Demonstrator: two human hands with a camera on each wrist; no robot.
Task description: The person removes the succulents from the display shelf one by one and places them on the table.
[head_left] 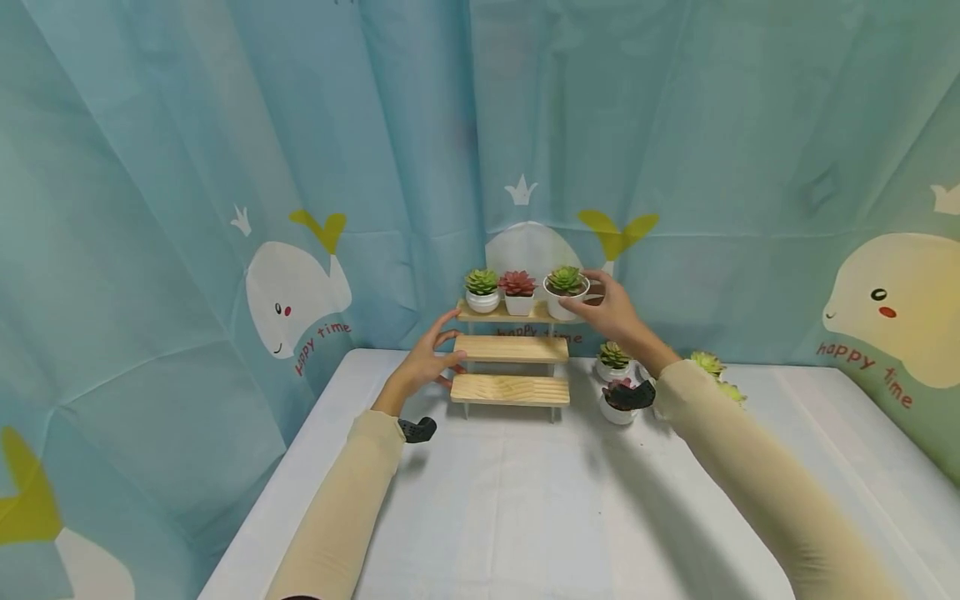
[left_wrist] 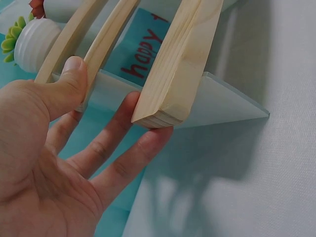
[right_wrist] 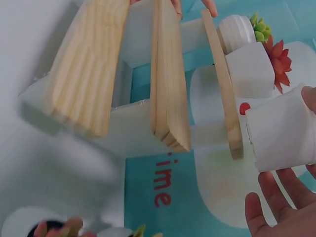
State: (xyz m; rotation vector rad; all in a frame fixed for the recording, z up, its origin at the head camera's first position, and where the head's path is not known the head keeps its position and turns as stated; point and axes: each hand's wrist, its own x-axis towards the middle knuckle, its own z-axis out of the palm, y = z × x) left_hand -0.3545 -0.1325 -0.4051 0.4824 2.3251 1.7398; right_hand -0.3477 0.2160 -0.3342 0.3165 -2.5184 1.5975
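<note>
A three-step wooden stand (head_left: 512, 389) with translucent side panels stands at the back of the table. My left hand (head_left: 424, 364) is at its left end; in the left wrist view its spread fingers (left_wrist: 121, 170) touch the step ends and side panel. My right hand (head_left: 611, 315) grips a white pot (right_wrist: 281, 133) holding a green succulent (head_left: 566, 281), at the right end of the top step. A narrow gap shows under that pot in the right wrist view. Left of it on the top step sit a red succulent (head_left: 518, 283) in a square pot and a green succulent (head_left: 482, 281) in a round pot.
Right of the stand, several potted succulents (head_left: 614, 357) stand on the white table (head_left: 525, 500), partly hidden by my right forearm. A blue curtain (head_left: 420, 150) with whale prints hangs close behind the stand and along the left side.
</note>
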